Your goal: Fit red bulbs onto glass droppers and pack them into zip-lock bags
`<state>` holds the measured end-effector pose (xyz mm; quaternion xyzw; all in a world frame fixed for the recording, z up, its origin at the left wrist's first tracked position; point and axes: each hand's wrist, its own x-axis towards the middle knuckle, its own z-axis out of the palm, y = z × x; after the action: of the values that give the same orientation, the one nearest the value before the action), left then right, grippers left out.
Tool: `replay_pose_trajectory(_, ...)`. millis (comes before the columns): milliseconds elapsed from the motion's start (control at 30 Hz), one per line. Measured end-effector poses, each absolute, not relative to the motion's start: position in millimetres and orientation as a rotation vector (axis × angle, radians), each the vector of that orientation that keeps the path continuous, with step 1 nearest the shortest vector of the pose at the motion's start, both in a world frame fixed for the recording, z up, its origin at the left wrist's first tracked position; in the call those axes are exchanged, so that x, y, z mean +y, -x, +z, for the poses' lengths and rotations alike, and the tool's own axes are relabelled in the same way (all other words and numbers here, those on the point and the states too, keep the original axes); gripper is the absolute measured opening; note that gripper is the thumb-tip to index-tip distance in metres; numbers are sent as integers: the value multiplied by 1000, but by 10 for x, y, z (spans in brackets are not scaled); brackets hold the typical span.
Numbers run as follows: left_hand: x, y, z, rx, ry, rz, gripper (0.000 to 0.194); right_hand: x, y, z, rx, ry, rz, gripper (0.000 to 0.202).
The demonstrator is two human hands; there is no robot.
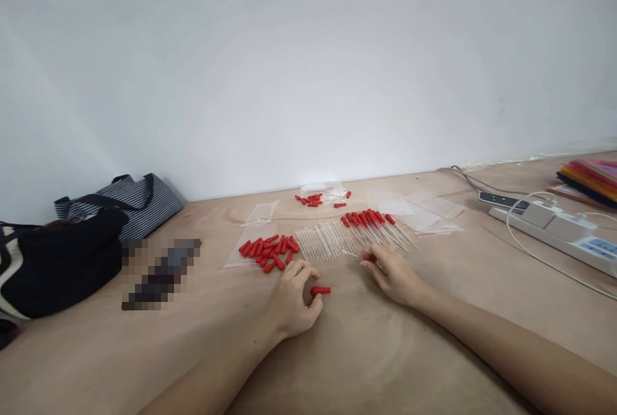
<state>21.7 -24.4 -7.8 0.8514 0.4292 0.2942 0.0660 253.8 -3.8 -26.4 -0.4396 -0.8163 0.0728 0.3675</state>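
My left hand (297, 299) has its thumb and fingers curled about a red rubber dropper bulb (321, 290), whose narrow end points right. A thin clear dropper tube (350, 254) sticks out leftward from the pinched fingers of my right hand (393, 275). Just beyond my left hand is a pile of red bulbs (270, 250). Bare clear tubes (322, 240) lie side by side in a row behind the gap between my hands. Further right in that row, droppers fitted with red bulbs (366, 219) lie with their tips toward me.
Small red pieces (312, 199) lie near the wall by a clear bag. Plastic zip bags (434, 212) are spread at the right. A white power strip (569, 232) with cables stands further right. Bags (62, 261) and a blurred dark object (164, 273) occupy the left.
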Motion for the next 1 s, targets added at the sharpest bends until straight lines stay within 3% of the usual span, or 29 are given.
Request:
replay_pose_trajectory(133, -210, -229, -122, 1181, -2572, 871, 16, -142, -2559, -253, -2173, 1060, 196, 24)
replay_pose_trajectory(400, -219, -254, -137, 1258, -2464, 979, 8, -226, -2357, -203, -2128, 1011, 296, 19)
replay_pose_trajectory(700, -233, -254, -115, 1346, -2415, 994, 12, -276, -2272, -199, -2126, 970, 339, 18)
replay_pose_trajectory(1000, -240, -226, -137, 1320, -2461, 874, 11, -269, -2284, -199, -2253, 934, 332, 21)
